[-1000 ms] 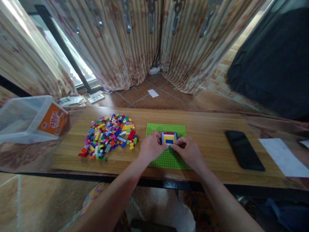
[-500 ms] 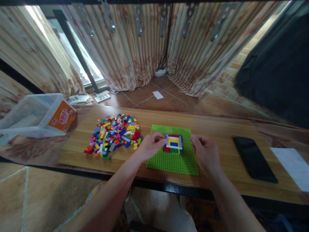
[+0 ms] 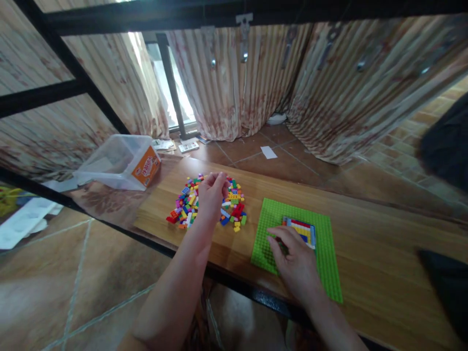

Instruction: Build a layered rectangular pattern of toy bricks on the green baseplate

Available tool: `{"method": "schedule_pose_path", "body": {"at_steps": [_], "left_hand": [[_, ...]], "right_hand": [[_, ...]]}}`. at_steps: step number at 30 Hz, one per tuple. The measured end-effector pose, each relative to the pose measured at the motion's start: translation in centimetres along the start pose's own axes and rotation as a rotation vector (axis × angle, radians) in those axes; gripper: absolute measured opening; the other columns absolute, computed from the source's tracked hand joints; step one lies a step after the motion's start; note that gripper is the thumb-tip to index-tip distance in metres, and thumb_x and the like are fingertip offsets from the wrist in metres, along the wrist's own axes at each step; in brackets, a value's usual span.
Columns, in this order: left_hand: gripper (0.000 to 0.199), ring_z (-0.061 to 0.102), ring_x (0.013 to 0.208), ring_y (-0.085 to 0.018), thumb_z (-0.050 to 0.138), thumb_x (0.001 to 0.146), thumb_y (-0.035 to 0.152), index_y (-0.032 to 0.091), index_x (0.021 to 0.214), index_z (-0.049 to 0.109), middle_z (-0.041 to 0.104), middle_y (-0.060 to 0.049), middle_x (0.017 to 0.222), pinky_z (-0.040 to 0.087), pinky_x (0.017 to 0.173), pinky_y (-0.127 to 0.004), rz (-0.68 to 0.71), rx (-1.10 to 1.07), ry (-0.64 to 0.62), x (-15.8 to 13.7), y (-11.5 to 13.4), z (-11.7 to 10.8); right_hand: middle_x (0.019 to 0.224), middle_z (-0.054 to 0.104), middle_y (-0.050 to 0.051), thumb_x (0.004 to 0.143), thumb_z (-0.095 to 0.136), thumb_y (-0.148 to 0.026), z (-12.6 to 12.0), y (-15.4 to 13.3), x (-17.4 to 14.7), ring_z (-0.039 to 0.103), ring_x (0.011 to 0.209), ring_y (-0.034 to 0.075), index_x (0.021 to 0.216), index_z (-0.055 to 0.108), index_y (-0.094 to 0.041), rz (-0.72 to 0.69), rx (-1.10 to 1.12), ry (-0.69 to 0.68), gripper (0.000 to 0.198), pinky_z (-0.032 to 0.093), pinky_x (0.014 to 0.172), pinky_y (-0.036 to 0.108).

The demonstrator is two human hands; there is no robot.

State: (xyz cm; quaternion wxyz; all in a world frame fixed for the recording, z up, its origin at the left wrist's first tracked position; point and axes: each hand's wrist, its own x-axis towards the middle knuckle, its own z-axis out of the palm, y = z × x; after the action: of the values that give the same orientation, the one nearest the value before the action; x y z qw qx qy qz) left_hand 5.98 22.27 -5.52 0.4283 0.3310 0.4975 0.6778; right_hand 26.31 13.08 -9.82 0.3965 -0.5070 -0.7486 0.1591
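Observation:
My left hand (image 3: 212, 192) is over the heap of mixed toy bricks (image 3: 190, 201), its fingertips drawn together; whether a brick is between them is hidden. Over the green baseplate (image 3: 261, 239) hovers my right hand (image 3: 292, 251), thumb and fingers apart with nothing visible between them. Just beyond that hand, a small block of joined bricks (image 3: 305, 230) sits on the baseplate, showing a grey-blue edge around red, white, yellow and blue rows. The right hand covers its near left part.
A clear plastic tub (image 3: 120, 165) with an orange label stands past the left end of the wooden table (image 3: 369, 243). At the right lies a black flat object (image 3: 442, 278). A black metal bar (image 3: 153, 19) crosses above.
The view has swung left. My left hand has left the brick build and gone over to the heap. My right hand has moved from the baseplate's right edge to over its near part.

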Motion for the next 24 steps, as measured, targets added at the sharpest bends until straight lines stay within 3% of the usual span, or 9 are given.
{"method": "schedule_pose_path", "body": {"at_steps": [7, 13, 18, 24], "left_hand": [[0.014, 0.041, 0.045, -0.003, 0.063, 0.079, 0.026, 0.014, 0.074, 0.059, 0.053, 0.005, 0.057, 0.031, 0.044, -0.016, -0.045, 0.062, -0.094, -0.9, 0.0, 0.6], [0.008, 0.041, 0.044, -0.004, 0.062, 0.076, 0.021, 0.013, 0.078, 0.061, 0.054, 0.005, 0.057, 0.030, 0.044, -0.017, -0.035, 0.057, -0.125, -0.7, -0.1, 0.5], [0.011, 0.042, 0.045, -0.004, 0.063, 0.074, 0.022, 0.013, 0.080, 0.062, 0.055, 0.005, 0.058, 0.031, 0.043, -0.017, -0.050, 0.107, -0.179, -0.8, -0.2, 0.7], [0.012, 0.042, 0.046, -0.005, 0.062, 0.074, 0.025, 0.015, 0.080, 0.062, 0.058, 0.004, 0.061, 0.033, 0.045, -0.018, -0.071, 0.220, -0.264, -1.3, -1.1, 1.1]], "right_hand": [[0.117, 0.065, 0.011, 0.092, 0.050, -0.024, 4.3, -0.6, 2.2, 0.058, 0.111, 0.026, 0.121, 0.063, -0.022, -0.108, -0.049, -0.114, 0.031, 0.048, 0.097, 0.048], [0.112, 0.067, 0.011, 0.092, 0.053, -0.023, 6.6, -0.8, 3.2, 0.060, 0.105, 0.025, 0.105, 0.069, -0.019, -0.099, -0.083, -0.120, 0.021, 0.050, 0.095, 0.044], [0.108, 0.067, 0.011, 0.093, 0.050, -0.022, 6.1, -1.2, 3.1, 0.063, 0.100, 0.021, 0.104, 0.069, -0.020, -0.030, 0.020, -0.105, 0.022, 0.052, 0.090, 0.037], [0.109, 0.065, 0.009, 0.091, 0.049, -0.021, 3.2, -2.2, 1.9, 0.064, 0.099, 0.020, 0.108, 0.068, -0.024, 0.036, 0.135, -0.071, 0.025, 0.053, 0.088, 0.034]]}}
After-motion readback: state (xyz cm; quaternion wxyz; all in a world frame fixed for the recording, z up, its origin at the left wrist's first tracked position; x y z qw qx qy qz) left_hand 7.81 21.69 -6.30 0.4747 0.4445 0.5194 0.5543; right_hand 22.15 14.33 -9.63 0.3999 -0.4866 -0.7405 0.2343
